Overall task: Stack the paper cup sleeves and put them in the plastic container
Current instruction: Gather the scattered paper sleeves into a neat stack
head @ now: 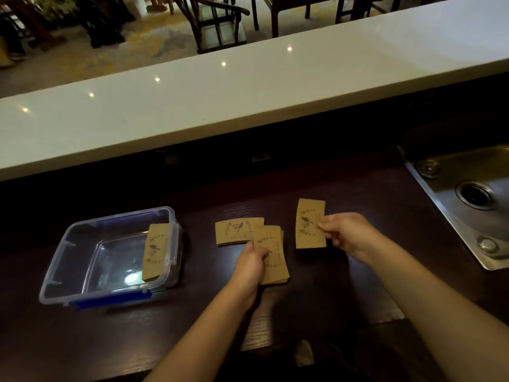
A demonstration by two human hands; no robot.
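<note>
A clear plastic container (82,252) with blue clips sits on the dark counter at the left. One brown paper sleeve (155,252) leans against its right inner wall. My left hand (252,264) grips a stack of flat brown sleeves (272,257) held upright-long in the middle. Behind that stack a few more sleeves (234,231) lie flat on the counter. My right hand (347,232) pinches a single sleeve (309,224) by its right edge, just right of the stack. All sleeves bear a printed bird and leaf design.
A steel sink (473,199) with a drain sits at the right edge. A raised white bar top (248,97) runs across behind the dark counter (110,340). Chairs stand on the floor beyond it.
</note>
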